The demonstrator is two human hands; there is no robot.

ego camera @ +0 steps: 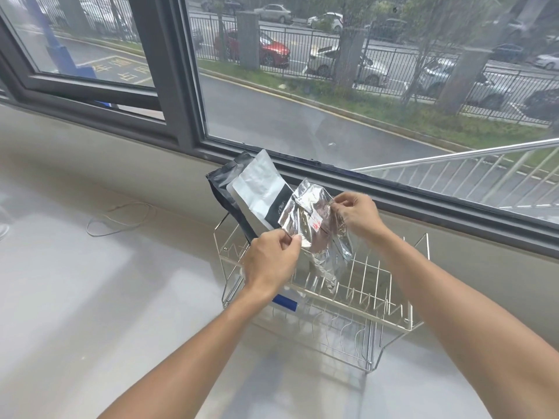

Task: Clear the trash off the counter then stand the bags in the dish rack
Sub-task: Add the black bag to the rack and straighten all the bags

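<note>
A wire dish rack (390,309) stands on the pale counter near the window. A dark bag (222,189) and a white bag with a black band (260,186) lean upright in its left end. Over the rack's middle I hold a crinkled silver foil bag (311,213) with a small red-marked label. My left hand (272,258) pinches its lower left edge. My right hand (357,213) pinches its upper right edge. The bag's bottom hangs down among the rack's wires.
A loose loop of thin white cord (118,219) lies on the counter to the left. The dark window frame (181,116) runs right behind the rack. A blue strip (286,302) shows at the rack's front rail.
</note>
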